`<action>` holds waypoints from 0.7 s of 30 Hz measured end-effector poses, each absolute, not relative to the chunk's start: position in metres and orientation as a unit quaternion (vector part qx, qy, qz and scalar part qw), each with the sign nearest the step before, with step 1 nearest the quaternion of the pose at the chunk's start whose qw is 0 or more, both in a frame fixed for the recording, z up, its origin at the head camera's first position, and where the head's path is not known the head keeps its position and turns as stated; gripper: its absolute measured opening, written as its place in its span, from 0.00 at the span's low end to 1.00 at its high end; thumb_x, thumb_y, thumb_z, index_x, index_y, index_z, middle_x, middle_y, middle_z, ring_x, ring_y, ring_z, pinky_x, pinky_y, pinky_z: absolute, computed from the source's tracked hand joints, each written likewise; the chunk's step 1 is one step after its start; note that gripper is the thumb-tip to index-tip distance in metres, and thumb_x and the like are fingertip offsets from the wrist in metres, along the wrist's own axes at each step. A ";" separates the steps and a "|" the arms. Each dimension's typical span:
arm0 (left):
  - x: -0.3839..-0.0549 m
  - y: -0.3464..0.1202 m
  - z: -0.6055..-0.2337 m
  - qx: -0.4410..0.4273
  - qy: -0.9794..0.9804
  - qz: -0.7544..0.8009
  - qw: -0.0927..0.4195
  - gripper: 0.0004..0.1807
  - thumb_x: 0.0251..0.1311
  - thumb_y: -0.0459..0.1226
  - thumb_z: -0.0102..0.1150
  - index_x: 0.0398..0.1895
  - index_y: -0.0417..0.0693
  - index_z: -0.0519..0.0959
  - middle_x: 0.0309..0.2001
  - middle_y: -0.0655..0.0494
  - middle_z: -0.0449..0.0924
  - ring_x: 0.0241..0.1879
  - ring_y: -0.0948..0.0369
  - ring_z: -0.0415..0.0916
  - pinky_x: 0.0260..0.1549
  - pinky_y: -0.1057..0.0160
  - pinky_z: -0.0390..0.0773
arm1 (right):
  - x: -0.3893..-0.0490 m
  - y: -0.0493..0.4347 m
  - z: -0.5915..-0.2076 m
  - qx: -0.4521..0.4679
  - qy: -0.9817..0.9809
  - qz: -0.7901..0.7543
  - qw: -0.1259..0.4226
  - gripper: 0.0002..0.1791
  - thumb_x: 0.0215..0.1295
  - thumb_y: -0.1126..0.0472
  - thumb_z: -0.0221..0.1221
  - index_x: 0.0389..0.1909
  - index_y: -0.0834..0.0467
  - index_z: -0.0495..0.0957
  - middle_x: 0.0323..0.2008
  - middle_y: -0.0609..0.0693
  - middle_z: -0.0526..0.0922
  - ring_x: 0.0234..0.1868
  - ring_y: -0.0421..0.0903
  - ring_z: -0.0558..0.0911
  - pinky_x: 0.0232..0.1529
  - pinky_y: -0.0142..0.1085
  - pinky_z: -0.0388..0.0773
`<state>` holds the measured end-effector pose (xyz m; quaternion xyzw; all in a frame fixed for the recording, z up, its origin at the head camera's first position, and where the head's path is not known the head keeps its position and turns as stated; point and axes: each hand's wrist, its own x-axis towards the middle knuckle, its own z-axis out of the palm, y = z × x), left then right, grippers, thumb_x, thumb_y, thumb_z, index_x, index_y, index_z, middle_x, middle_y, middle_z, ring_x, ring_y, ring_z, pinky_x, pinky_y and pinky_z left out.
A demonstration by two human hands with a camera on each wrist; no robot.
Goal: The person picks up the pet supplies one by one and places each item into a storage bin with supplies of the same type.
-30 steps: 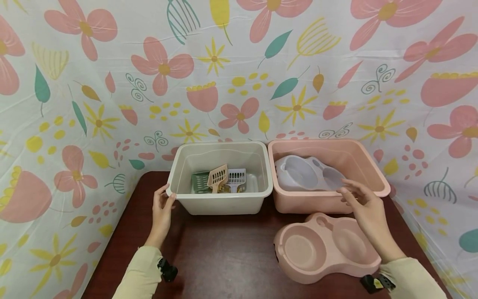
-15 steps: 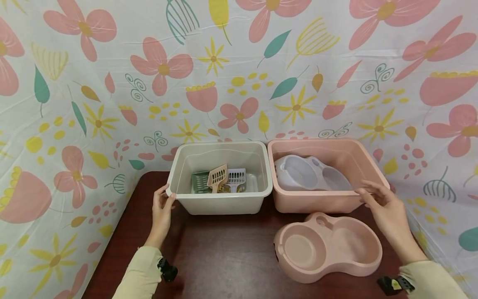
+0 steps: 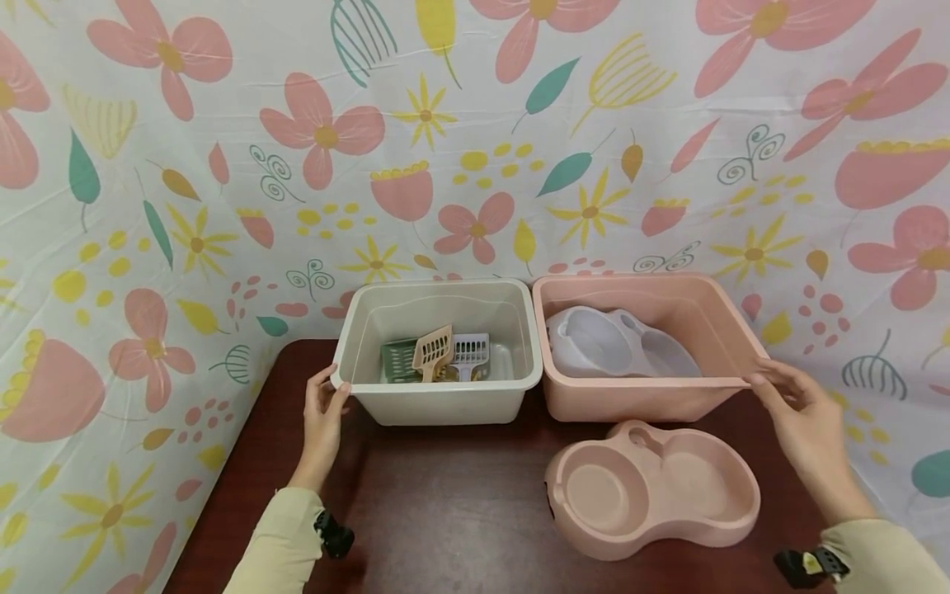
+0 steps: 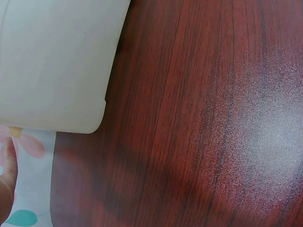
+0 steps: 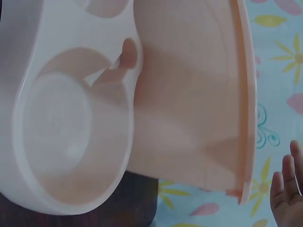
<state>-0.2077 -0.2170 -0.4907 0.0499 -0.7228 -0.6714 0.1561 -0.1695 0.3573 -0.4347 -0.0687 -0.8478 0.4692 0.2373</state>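
Note:
My left hand holds the front left corner of a cream litter box, with thumb and fingers at its rim. Inside lie several slotted litter scoops: green, tan and pale lilac. At the front right corner of a pink litter box, my right hand has its thumb tip at the rim; the right wrist view shows fairly straight fingers beside the box. A lilac double pet bowl sits in the pink box. In front lies a pink double pet bowl.
Both boxes stand side by side at the back of a dark red wooden table. Behind them hangs a white cloth printed with flowers and leaves. A black wrist camera is strapped to the left sleeve.
My right hand has moved right, from above the front of the pink litter box to its front right corner. My left hand stays at the cream box's corner.

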 end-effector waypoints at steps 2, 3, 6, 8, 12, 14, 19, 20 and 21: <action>-0.208 -0.217 -0.491 0.051 -0.723 -0.670 0.157 0.24 0.66 0.34 0.49 0.64 0.40 0.60 0.50 0.42 0.69 0.42 0.66 0.68 0.36 0.70 0.70 | -0.170 0.361 -0.436 -0.083 -0.844 0.469 0.245 0.19 0.63 0.59 0.59 0.55 0.57 0.76 0.33 0.27 0.79 0.37 0.26 0.75 0.34 0.15 0.66; -0.208 -0.217 -0.491 0.052 -0.723 -0.670 0.157 0.24 0.66 0.33 0.49 0.64 0.40 0.60 0.50 0.43 0.69 0.42 0.67 0.68 0.36 0.70 0.70 | -0.170 0.363 -0.436 -0.092 -0.843 0.470 0.246 0.20 0.63 0.58 0.59 0.55 0.57 0.76 0.33 0.26 0.78 0.37 0.26 0.74 0.34 0.15 0.66; -0.208 -0.216 -0.490 0.053 -0.723 -0.671 0.155 0.24 0.66 0.33 0.49 0.64 0.39 0.60 0.50 0.43 0.69 0.42 0.67 0.68 0.35 0.70 0.70 | -0.170 0.370 -0.438 -0.119 -0.841 0.471 0.240 0.19 0.63 0.56 0.58 0.56 0.54 0.76 0.34 0.26 0.78 0.38 0.27 0.73 0.33 0.15 0.66; -0.208 -0.216 -0.490 0.052 -0.722 -0.673 0.155 0.24 0.66 0.33 0.49 0.64 0.39 0.60 0.50 0.42 0.69 0.42 0.66 0.68 0.35 0.70 0.70 | -0.169 0.375 -0.439 -0.134 -0.842 0.469 0.229 0.20 0.64 0.54 0.58 0.56 0.51 0.75 0.36 0.25 0.77 0.38 0.26 0.72 0.32 0.15 0.65; -0.208 -0.217 -0.491 0.047 -0.719 -0.676 0.156 0.24 0.66 0.33 0.49 0.64 0.39 0.60 0.51 0.40 0.68 0.42 0.66 0.68 0.35 0.70 0.70 | -0.169 0.384 -0.443 -0.153 -0.842 0.467 0.220 0.20 0.64 0.53 0.57 0.57 0.49 0.75 0.36 0.24 0.76 0.37 0.25 0.72 0.31 0.16 0.65; -0.208 -0.217 -0.491 0.046 -0.718 -0.676 0.158 0.24 0.66 0.33 0.49 0.64 0.39 0.60 0.51 0.40 0.68 0.42 0.66 0.68 0.35 0.70 0.70 | -0.169 0.387 -0.446 -0.160 -0.841 0.467 0.220 0.20 0.64 0.53 0.57 0.57 0.50 0.75 0.36 0.24 0.75 0.37 0.25 0.72 0.30 0.16 0.65; -0.208 -0.217 -0.492 0.047 -0.719 -0.676 0.156 0.24 0.67 0.34 0.48 0.64 0.39 0.60 0.50 0.42 0.68 0.42 0.66 0.68 0.35 0.70 0.70 | -0.168 0.397 -0.452 -0.163 -0.847 0.463 0.205 0.22 0.63 0.52 0.58 0.58 0.50 0.74 0.34 0.23 0.74 0.36 0.23 0.71 0.29 0.16 0.66; -0.208 -0.217 -0.492 0.048 -0.719 -0.676 0.156 0.24 0.67 0.34 0.48 0.64 0.39 0.60 0.50 0.42 0.68 0.42 0.66 0.68 0.35 0.70 0.70 | -0.168 0.398 -0.453 -0.162 -0.850 0.459 0.203 0.22 0.63 0.52 0.58 0.58 0.50 0.74 0.34 0.23 0.74 0.36 0.23 0.71 0.29 0.16 0.66; -0.208 -0.217 -0.492 0.048 -0.719 -0.675 0.157 0.24 0.67 0.34 0.48 0.64 0.39 0.60 0.49 0.43 0.68 0.42 0.66 0.68 0.35 0.70 0.70 | -0.168 0.400 -0.454 -0.159 -0.852 0.457 0.201 0.22 0.63 0.52 0.58 0.59 0.50 0.74 0.35 0.23 0.74 0.36 0.23 0.71 0.29 0.16 0.66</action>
